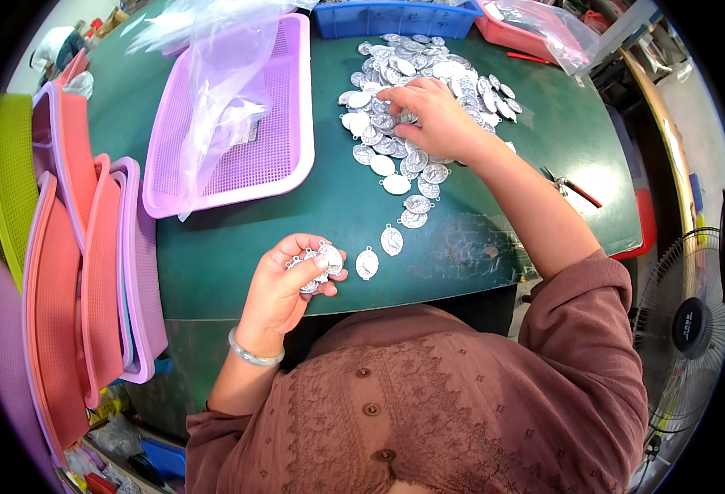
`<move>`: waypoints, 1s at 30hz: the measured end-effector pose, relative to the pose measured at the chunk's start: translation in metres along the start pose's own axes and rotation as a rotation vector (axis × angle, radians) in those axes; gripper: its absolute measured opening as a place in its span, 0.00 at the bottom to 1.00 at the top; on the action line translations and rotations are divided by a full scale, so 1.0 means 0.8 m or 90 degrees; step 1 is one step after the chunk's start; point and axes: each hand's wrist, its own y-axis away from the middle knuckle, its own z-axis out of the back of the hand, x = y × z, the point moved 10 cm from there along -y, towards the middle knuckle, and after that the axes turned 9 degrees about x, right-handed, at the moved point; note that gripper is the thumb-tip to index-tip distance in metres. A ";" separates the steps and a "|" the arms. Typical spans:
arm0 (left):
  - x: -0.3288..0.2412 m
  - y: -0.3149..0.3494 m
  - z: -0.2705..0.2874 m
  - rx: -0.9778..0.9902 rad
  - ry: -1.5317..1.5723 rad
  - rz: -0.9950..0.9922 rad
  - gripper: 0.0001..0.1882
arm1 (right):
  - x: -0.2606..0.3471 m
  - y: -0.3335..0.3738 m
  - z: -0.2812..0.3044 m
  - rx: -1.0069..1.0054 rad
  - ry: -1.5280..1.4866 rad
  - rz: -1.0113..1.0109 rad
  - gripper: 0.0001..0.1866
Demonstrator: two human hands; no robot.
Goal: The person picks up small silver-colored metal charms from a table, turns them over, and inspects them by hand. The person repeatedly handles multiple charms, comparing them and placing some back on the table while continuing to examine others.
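Note:
My left hand (pixel 276 284) is closed at the table's near edge, holding several silver oval medal pendants (pixel 329 258) fanned between thumb and fingers. Each has a small loop at one end. My right hand (pixel 441 119) reaches over a heap of the same medals (pixel 412 58), its thumb and forefinger apart at the left side of the pile; its other fingers are partly hidden. From the heap a trail of medals runs toward me. One loose medal (pixel 367 263) lies just right of my left hand, and another medal (pixel 391 240) lies slightly farther off.
On the green table (pixel 239 247), a purple mesh basket (pixel 303 123) holds clear plastic bags (pixel 214 107). A blue bin (pixel 395 22) and a pink tray (pixel 511 33) stand behind the heap. Pliers (pixel 572 188) lie right. Stacked baskets (pixel 58 329) flank the left; a fan (pixel 679 329) stands right.

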 end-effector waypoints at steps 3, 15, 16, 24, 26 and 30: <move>-0.001 0.000 -0.001 0.001 0.002 -0.003 0.07 | 0.007 -0.001 0.000 -0.020 0.014 0.021 0.24; -0.001 0.001 0.004 -0.033 -0.002 -0.012 0.10 | 0.052 0.014 0.000 0.028 -0.268 0.022 0.30; -0.001 0.001 0.004 -0.039 0.000 -0.012 0.11 | 0.066 0.019 0.002 0.037 -0.285 0.039 0.31; -0.010 -0.003 -0.008 -0.043 0.000 -0.009 0.15 | 0.147 0.046 -0.007 0.083 -0.426 0.117 0.35; -0.009 -0.004 -0.015 -0.030 0.004 -0.012 0.13 | 0.153 0.050 -0.009 0.061 -0.445 0.115 0.33; -0.005 -0.002 -0.013 -0.032 -0.029 -0.019 0.12 | 0.154 0.058 -0.014 0.001 -0.453 0.077 0.27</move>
